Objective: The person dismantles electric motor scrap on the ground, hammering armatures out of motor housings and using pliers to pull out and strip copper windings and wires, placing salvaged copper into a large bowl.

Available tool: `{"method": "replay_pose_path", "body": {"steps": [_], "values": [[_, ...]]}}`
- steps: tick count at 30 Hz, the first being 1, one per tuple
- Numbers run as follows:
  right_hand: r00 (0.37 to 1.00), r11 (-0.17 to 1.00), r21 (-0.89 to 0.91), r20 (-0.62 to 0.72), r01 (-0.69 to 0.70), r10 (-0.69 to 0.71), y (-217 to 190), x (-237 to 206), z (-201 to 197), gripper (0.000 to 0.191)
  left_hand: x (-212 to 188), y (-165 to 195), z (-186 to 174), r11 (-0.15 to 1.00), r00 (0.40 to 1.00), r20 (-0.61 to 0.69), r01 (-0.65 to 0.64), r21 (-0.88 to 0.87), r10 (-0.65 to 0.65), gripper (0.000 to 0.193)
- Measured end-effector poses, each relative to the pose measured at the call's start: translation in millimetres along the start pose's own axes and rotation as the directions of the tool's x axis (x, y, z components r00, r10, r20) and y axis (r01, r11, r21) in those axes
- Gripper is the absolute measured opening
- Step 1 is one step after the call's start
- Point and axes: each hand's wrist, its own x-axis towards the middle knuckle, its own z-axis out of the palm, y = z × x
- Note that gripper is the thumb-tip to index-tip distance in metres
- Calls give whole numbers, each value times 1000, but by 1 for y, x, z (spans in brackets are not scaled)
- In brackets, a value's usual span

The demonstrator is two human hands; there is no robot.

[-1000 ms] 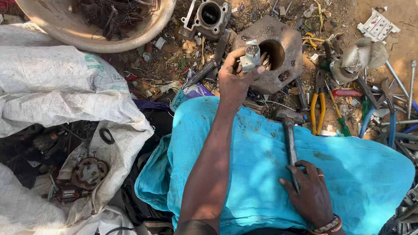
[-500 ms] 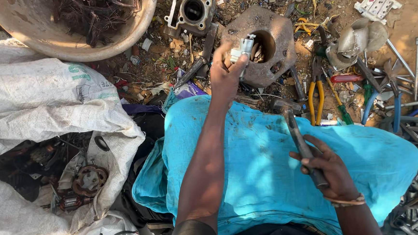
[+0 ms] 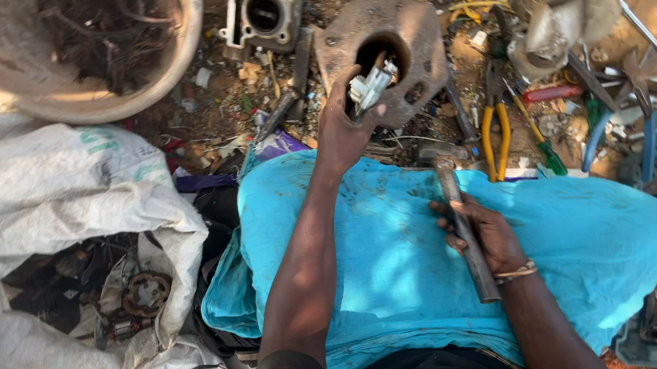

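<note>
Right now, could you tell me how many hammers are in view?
1. The hammer lies on the blue cloth, its handle gripped by the right hand. More tools could be hidden in the tool pile at right.

Blue cloth (image 3: 393, 249) lies open — pliers (image 3: 496, 132), scrap crowd beyond.

- Your left hand (image 3: 342, 127) and forearm are bare — no glove, no sleeve down to the wrist.
- Your right hand (image 3: 487, 232) is bare too.
- A thin band of pale beads circles your right wrist — nothing else worn there.
</note>
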Motion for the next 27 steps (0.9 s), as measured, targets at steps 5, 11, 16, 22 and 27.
{"method": "replay_pose_path", "body": {"steps": [5,11,16,22,27], "values": [[999,999,-15,-16,-33,32,-1,2,0,67,-7,18,26,938,992,125,-12,347,-34,62],[998,999,-31,-44,-35,33,-2,-4,1,67,-6,23,44,783,976,212,-161,601,38,58],[999,996,-85,-38,-36,33,1,-1,-1,58,-12,20,42,769,981,195,-137,624,17,71],[999,996,-87,-21,-31,30,2,6,-8,50,18,-57,-48,596,863,-45,384,705,-503,33],[999,991,-131,-33,-19,14,3,4,-7,51,6,-110,-82,268,976,18,43,962,-219,49]]}}
